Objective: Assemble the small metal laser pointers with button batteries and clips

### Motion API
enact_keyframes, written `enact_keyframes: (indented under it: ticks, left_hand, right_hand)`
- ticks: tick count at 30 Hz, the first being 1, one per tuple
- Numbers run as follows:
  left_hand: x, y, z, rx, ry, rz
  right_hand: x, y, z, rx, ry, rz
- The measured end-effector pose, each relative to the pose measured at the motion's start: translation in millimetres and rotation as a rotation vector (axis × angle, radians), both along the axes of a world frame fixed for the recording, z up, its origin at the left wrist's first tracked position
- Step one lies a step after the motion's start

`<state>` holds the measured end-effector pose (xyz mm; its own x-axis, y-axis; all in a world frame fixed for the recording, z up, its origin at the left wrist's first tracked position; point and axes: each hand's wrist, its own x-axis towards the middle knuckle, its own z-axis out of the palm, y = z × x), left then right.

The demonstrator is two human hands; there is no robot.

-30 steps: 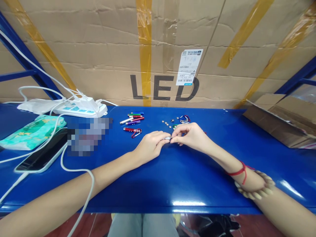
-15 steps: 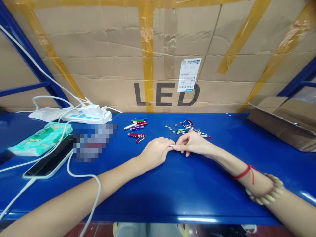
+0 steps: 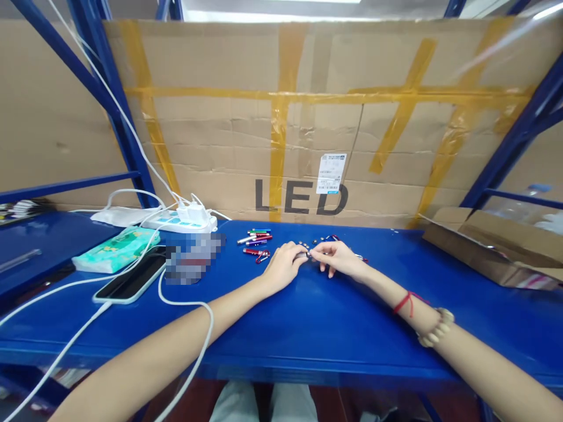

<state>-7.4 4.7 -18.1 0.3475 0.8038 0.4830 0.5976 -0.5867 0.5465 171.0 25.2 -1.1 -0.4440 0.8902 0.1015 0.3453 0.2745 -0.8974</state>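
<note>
Silvery piece (image 3: 308, 254): mid-frame, between left hand (image 3: 284, 266) and right hand (image 3: 339, 258), at their fingertips
Left grip: fingers closed on its left end
Right grip: thumb and forefinger pinching its right end

Blue tabletop (image 3: 281, 328) free between forearms (image 3: 176, 340); cable (image 3: 187, 303), phone (image 3: 136, 278) block left side, carton (image 3: 475, 252) right.

You look to be in a storeroom or workshop: your table is a blue shelf (image 3: 281, 328) with blue posts (image 3: 123, 135), and a big taped box (image 3: 220, 164) marked LED stands behind it.
</note>
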Motion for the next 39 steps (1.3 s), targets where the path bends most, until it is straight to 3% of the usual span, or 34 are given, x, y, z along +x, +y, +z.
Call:
enact_keyframes:
  ticks: [8, 12, 18, 26, 33, 39]
  left_hand:
    - [0, -4, 2.8, 0.087, -0.128, -0.002]
    - [1, -5, 0.2, 0.07, -0.201, -0.097]
    - [5, -7, 4.4, 0.017, -0.178, -0.163]
    - [4, -10, 7.0, 0.062, -0.09, -0.161]
    - [2, -8, 3.7, 0.058, -0.072, -0.172]
    - [2, -13, 7.1, 0.057, -0.097, -0.247]
  right_hand:
    - [-4, -2, 13.5, 0.091, 0.049, -0.129]
    - [-2, -5, 22.0, 0.112, 0.105, -0.082]
    - [9, -9, 32.5, 0.144, -0.006, 0.0]
    - [16, -6, 30.9, 0.102, -0.042, 0.069]
    - [15, -8, 28.8, 0.1, -0.029, 0.044]
    - [7, -16, 31.6, -0.001, -0.033, 0.001]
